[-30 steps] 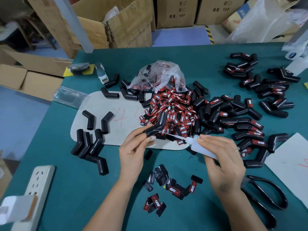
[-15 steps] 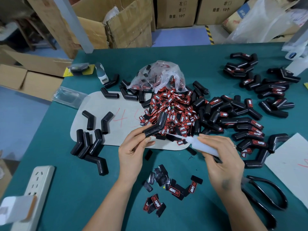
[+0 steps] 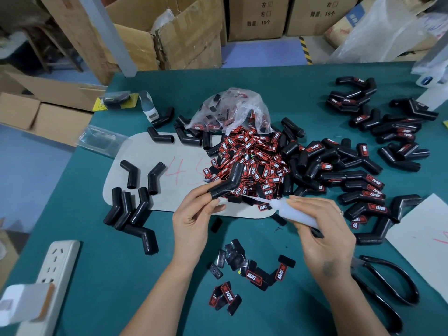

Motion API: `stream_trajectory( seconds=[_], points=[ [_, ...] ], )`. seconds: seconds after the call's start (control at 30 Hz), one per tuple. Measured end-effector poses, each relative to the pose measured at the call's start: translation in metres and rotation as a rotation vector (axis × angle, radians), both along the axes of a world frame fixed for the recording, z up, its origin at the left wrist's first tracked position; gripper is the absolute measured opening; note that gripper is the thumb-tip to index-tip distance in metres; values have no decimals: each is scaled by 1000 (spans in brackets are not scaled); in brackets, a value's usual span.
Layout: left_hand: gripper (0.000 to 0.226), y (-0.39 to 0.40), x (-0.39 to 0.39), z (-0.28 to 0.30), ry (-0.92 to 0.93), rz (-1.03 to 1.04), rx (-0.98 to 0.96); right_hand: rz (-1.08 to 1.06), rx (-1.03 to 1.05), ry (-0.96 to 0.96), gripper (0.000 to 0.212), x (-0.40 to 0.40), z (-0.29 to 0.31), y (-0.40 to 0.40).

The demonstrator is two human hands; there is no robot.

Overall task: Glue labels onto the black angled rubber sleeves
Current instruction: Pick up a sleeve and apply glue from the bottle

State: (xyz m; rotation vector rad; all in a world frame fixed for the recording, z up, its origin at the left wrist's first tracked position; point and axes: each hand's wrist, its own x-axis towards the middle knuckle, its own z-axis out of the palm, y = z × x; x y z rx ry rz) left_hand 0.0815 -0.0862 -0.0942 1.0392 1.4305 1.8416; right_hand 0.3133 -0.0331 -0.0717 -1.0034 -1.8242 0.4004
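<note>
My left hand [image 3: 194, 214] pinches one black angled rubber sleeve [image 3: 228, 181] by its lower end, raised over the label heap. My right hand [image 3: 322, 226] grips a white glue bottle [image 3: 293, 212], its thin nozzle pointing left at the sleeve's underside. A big pile of red-and-black labels [image 3: 249, 161] spills from a clear plastic bag [image 3: 230, 110]. Plain sleeves [image 3: 128, 209] lie at the left on a grey card [image 3: 155, 166]. Labelled sleeves [image 3: 363, 187] are heaped at the right. Loose labels [image 3: 254, 275] lie near me.
Black scissors [image 3: 388, 284] lie at the lower right beside a white card [image 3: 421, 234]. A white power strip [image 3: 53, 270] sits at the lower left edge. More labelled sleeves [image 3: 392, 127] lie far right. Cardboard boxes [image 3: 169, 37] stand beyond the green table [image 3: 121, 275].
The glue bottle's nozzle has crept slightly left and up toward the sleeve. My left hand has barely moved.
</note>
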Motion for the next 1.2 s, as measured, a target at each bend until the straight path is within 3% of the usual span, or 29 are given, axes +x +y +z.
stream_trajectory(
  seconds=[0.2, 0.37, 0.8, 1.2],
  points=[
    [24, 0, 0, -1, 6, -3, -3, -4, 10, -6, 40, -2, 0, 0],
    [39, 0, 0, 0, 3, -5, 14, -10, 4, -7, 39, 1, -1, 1],
    [31, 0, -1, -2, 58, -8, -1, 3, 26, -13, 40, -1, 2, 1],
    [41, -1, -2, -3, 164, -5, 3, 15, 54, -16, 40, 0, 1, 1]
  ],
)
